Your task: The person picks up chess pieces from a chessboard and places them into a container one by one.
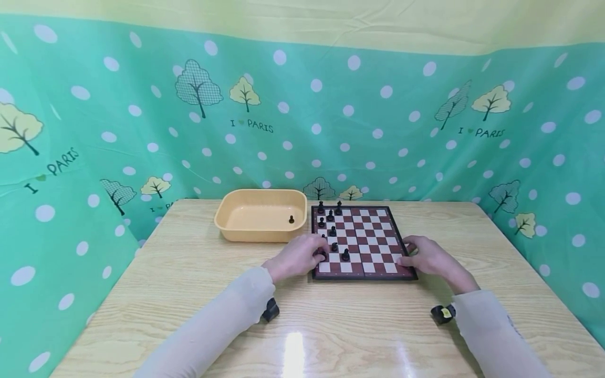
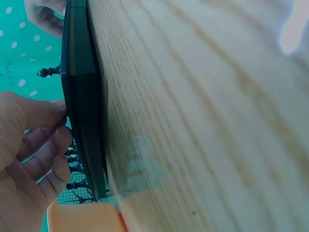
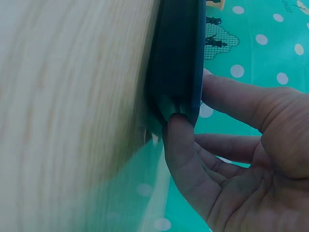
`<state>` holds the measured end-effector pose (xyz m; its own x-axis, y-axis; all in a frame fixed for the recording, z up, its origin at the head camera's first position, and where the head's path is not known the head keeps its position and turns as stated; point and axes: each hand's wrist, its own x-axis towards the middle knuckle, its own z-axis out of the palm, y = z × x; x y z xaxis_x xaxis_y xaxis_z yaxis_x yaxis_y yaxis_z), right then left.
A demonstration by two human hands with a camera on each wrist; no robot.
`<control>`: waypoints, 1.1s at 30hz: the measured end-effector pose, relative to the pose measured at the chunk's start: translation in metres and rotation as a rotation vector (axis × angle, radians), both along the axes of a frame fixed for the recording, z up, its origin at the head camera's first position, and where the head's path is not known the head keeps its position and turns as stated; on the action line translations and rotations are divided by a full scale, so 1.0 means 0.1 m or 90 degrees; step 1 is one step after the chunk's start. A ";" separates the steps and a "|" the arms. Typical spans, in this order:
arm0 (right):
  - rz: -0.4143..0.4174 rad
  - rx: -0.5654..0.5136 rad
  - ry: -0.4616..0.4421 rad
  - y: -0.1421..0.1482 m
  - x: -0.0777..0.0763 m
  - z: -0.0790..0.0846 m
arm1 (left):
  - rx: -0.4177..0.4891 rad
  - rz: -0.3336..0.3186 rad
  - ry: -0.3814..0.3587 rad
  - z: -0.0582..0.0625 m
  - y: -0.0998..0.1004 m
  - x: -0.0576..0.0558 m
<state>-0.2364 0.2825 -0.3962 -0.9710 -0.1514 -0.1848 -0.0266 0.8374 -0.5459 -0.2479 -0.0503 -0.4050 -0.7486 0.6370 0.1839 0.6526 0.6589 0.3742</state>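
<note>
A chessboard with brown and white squares lies flat on the table, its dark side wall facing the left wrist camera. At its near left corner, my left hand pinches a small black chess piece close over the squares; the fingertips mostly hide it. Several black chess pieces stand on the left half, among them a pawn near the front and a taller piece at the back. My right hand grips the board's right edge, thumb on top and a finger against the side.
A yellow plastic tub stands left of the board, with one black pawn inside. The wooden table ends at a green dotted curtain behind and at both sides.
</note>
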 end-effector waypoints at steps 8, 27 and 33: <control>-0.002 -0.002 -0.001 0.00 0.01 0.00 | 0.006 0.007 0.000 0.04 -0.02 -0.01; 0.006 -0.008 -0.001 0.01 0.00 0.00 | 0.014 0.037 -0.002 0.21 -0.24 -0.07; 0.012 -0.005 0.008 0.01 0.00 0.00 | 0.024 0.057 0.022 0.26 -0.34 -0.14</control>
<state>-0.2367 0.2831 -0.3963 -0.9703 -0.1702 -0.1716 -0.0486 0.8327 -0.5515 -0.2616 -0.0840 -0.3785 -0.7949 0.5602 0.2329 0.6048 0.7012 0.3776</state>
